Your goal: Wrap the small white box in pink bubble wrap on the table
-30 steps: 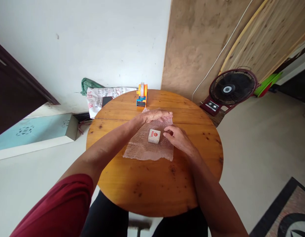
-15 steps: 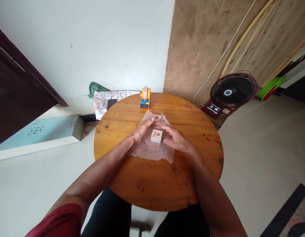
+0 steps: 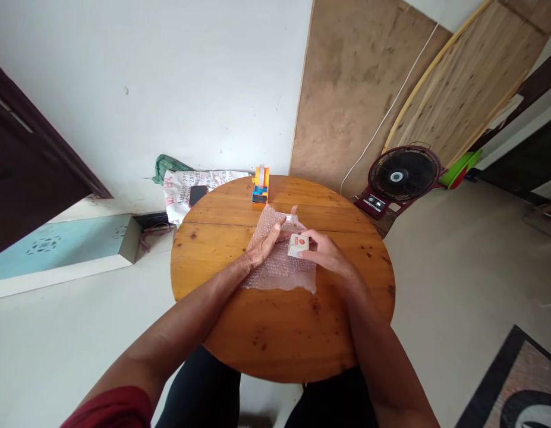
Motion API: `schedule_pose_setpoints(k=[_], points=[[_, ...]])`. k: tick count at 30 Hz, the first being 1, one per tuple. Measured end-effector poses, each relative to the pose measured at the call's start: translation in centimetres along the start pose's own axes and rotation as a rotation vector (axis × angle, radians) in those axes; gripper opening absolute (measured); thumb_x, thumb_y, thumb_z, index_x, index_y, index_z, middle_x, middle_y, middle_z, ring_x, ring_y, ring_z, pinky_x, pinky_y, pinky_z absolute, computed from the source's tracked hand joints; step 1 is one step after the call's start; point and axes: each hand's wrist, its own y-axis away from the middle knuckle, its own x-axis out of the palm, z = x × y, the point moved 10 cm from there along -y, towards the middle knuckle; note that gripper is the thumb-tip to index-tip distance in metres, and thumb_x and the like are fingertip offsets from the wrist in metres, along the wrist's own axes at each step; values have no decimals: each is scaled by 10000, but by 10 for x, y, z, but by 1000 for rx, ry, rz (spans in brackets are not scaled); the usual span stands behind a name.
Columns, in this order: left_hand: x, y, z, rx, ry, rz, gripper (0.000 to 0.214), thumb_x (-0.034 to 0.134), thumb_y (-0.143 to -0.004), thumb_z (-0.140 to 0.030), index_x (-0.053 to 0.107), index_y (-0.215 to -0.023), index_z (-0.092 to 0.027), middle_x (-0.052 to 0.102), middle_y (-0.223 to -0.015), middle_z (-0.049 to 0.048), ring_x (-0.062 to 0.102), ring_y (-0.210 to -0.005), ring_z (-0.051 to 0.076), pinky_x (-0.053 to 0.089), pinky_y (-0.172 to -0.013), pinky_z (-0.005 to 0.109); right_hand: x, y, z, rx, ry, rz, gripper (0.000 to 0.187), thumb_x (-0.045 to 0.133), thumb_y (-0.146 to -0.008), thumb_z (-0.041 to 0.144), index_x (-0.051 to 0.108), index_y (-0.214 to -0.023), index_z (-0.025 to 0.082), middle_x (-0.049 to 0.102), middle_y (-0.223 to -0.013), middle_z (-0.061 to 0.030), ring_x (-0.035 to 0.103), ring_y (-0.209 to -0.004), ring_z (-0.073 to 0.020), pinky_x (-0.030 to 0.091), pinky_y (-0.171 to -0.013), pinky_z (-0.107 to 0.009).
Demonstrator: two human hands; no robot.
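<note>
Right hand [image 3: 325,252] pinching the small carton [image 3: 298,245], I have it over the bubble wrap [image 3: 279,274], nearer the bench's [image 3: 284,342] far edge; my left hand [image 3: 266,245] rests, fingers outstretched, against the wrap. The carton looks light, stiff yet crushable: opposite faces suit gripping.

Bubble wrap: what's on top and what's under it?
Over the bubble wrap are the left hand and the small box, held in the right hand. The wooden table lies underneath; the wrap beneath the box and hands is covered.
</note>
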Motion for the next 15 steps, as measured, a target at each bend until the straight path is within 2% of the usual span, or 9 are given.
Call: schedule_pose_setpoints(k=[3,6,9,12,14,15], points=[[-4,5,-6,12,-162,-26,824,319,-920,-705,203,-1564,-204,567,-1405,127,454,-1373,284,299,-1152,436,-26,10,-5,80,-92,-54,356,679,-699,295,617,-1041,216,725,-984,-6,684,-925,-208,520,-846,-324],[-2,12,-16,53,-373,-22,730,424,-923,-640,315,-1529,-248,475,-1497,84,355,-1436,287,249,-1184,416,-55,28,-13,124,-46,-140,344,656,-715,271,622,-1056,241,727,-1031,-12,682,-969,-213,510,-891,-337],[12,17,-21,102,-521,78,754,504,-903,-599,292,-1534,-244,448,-1512,105,377,-1423,284,275,-1176,433,-84,52,-38,208,42,-284,385,668,-708,296,613,-1085,232,724,-1051,-43,686,-961,-238,524,-877,-368],[29,21,-26,216,-728,173,817,565,-861,-601,317,-1523,-191,374,-1552,141,321,-1448,300,244,-1192,447,-104,71,-66,268,170,-403,409,652,-729,330,614,-1122,224,717,-1070,-74,673,-996,-265,520,-903,-415],[38,21,-27,280,-870,210,827,584,-834,-621,378,-1495,-168,365,-1554,153,277,-1463,321,202,-1207,452,-116,82,-72,289,300,-493,486,667,-718,346,601,-1184,225,686,-1160,-100,642,-1075,-286,500,-947,-444],[41,21,-26,295,-926,227,840,585,-823,-637,396,-1486,-159,378,-1545,162,273,-1462,333,190,-1209,457,-120,87,-68,281,365,-549,526,668,-720,357,586,-1221,217,656,-1223,-118,617,-1126,-293,484,-977,-454]])
